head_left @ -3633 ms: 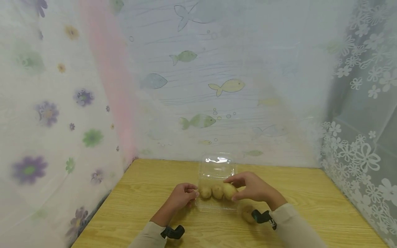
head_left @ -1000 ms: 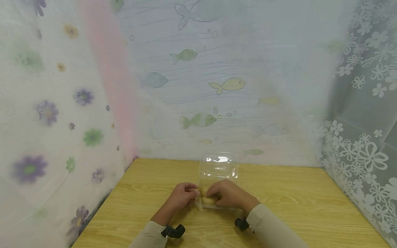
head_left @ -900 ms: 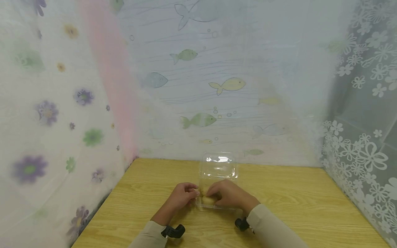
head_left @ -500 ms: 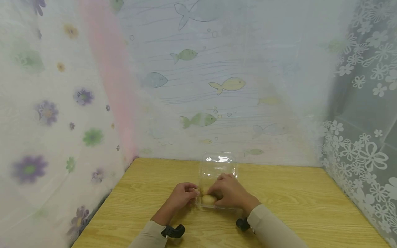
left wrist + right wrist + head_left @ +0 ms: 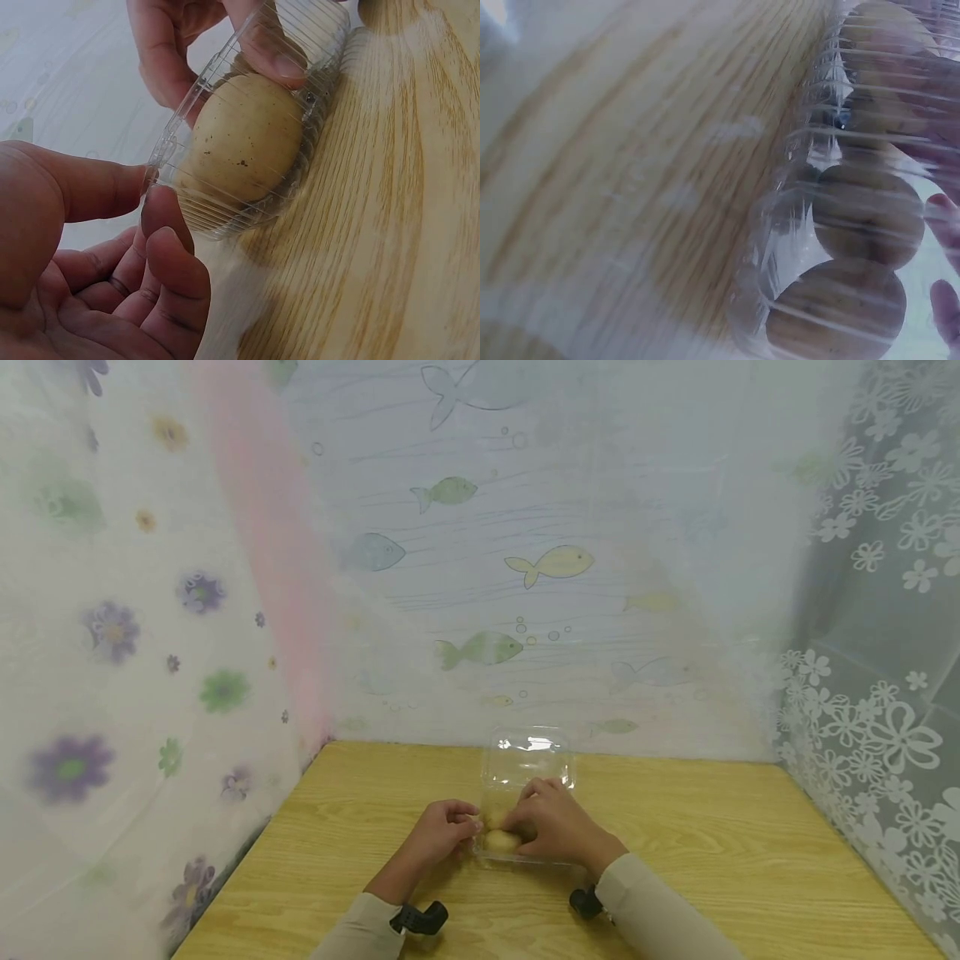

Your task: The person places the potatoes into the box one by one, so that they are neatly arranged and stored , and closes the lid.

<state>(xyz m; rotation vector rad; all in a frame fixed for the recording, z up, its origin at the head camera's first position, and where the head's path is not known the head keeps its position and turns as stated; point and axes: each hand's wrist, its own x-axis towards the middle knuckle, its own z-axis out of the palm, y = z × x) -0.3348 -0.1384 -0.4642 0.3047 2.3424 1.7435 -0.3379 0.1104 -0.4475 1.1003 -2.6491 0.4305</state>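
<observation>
A clear plastic clamshell box (image 5: 525,862) lies on the table with its lid (image 5: 528,760) raised at the back. My left hand (image 5: 438,839) pinches the box's left rim between thumb and forefinger, its other fingers curled below. Reaching into the box from the right, my right hand (image 5: 558,831) has its thumb and fingers around a potato (image 5: 247,139) in the front left part. That potato (image 5: 501,841) shows just left of the thumb in the head view. Through the ribbed wall, the right wrist view shows more potatoes, one brownish potato (image 5: 866,217) beside another potato (image 5: 840,311).
The wood-grain table (image 5: 360,793) extends to both sides of the box. Behind it hangs a fish-print curtain (image 5: 480,568), with a flower-print sheet (image 5: 135,693) at the left. Black wrist cameras are strapped on both wrists, one camera (image 5: 420,919) under the left sleeve.
My right hand has gone from a potato at the box's right side to its front left. The potato that lay on the table at right no longer shows there. My left hand stays put.
</observation>
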